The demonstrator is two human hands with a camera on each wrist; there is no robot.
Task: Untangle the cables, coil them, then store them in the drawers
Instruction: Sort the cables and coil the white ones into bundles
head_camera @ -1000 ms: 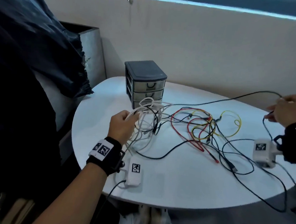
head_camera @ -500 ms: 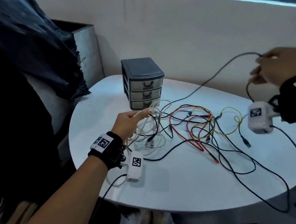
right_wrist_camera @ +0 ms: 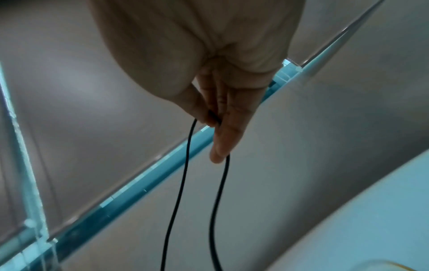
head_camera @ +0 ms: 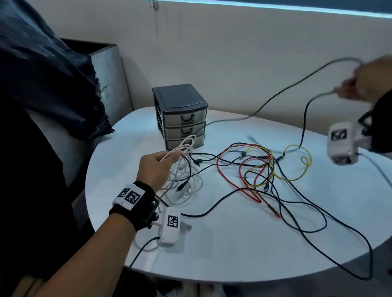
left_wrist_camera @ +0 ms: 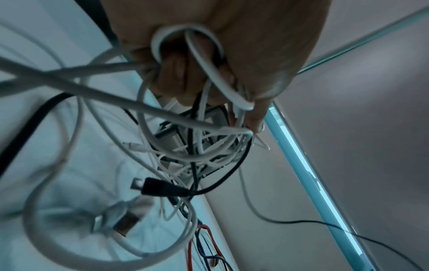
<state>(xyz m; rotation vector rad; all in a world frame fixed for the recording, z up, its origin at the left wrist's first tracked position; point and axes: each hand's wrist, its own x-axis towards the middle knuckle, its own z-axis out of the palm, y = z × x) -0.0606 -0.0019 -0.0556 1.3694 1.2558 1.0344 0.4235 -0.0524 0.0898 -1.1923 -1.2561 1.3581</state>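
My right hand (right_wrist_camera: 209,73) pinches a thin black cable (right_wrist_camera: 181,183) between thumb and fingers (right_wrist_camera: 223,139); both strands hang down from the pinch, with the pale table edge (right_wrist_camera: 359,220) at lower right.

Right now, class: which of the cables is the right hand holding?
The thin black cable, looped through the raised right hand; the left hand grips white cables.

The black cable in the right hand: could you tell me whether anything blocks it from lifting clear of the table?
Yes. The right hand pinches the black cable, but one strand drops into the yellow and red wires tangled on the table.
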